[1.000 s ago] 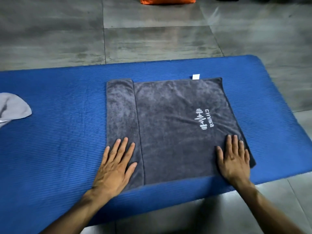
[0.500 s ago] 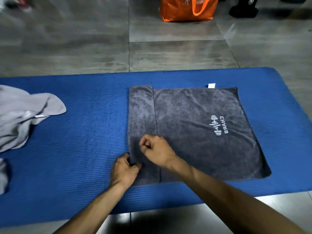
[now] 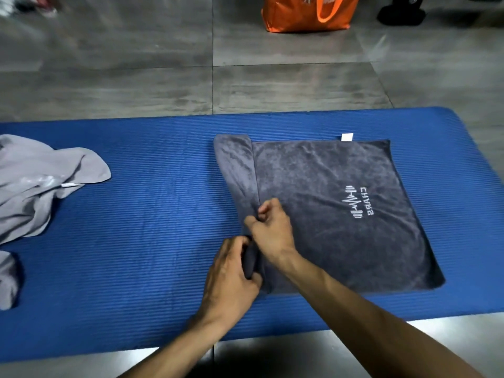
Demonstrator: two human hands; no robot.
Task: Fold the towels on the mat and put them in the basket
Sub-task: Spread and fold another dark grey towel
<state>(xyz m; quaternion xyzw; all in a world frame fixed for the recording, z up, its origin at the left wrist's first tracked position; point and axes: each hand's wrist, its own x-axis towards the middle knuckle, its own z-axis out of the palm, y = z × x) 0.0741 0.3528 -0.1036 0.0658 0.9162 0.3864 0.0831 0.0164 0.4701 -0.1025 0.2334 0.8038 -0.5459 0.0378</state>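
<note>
- dark grey towel (image 3: 341, 214) lies flat on the blue mat (image 3: 150, 241), right of centre in the frame, white logo facing up and a small white tag (image 3: 347, 137) at its top edge
- left hand (image 3: 231, 279) has its fingers curled round the towel's bunched left edge, near the bottom
- right hand (image 3: 270, 230) pinches that same edge just above it
- lighter grey towel (image 3: 41, 181) sits crumpled at the far left of the mat
- orange bag (image 3: 308, 12) on the floor, top of frame

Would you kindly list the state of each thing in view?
Dark grey towel: flat, left strip folded over.
Left hand: grips the strip's near end.
Right hand: pinches the strip.
Light grey towel: crumpled, unfolded.
Blue ribbed mat: unrolled.
Orange bag: upright.
</note>
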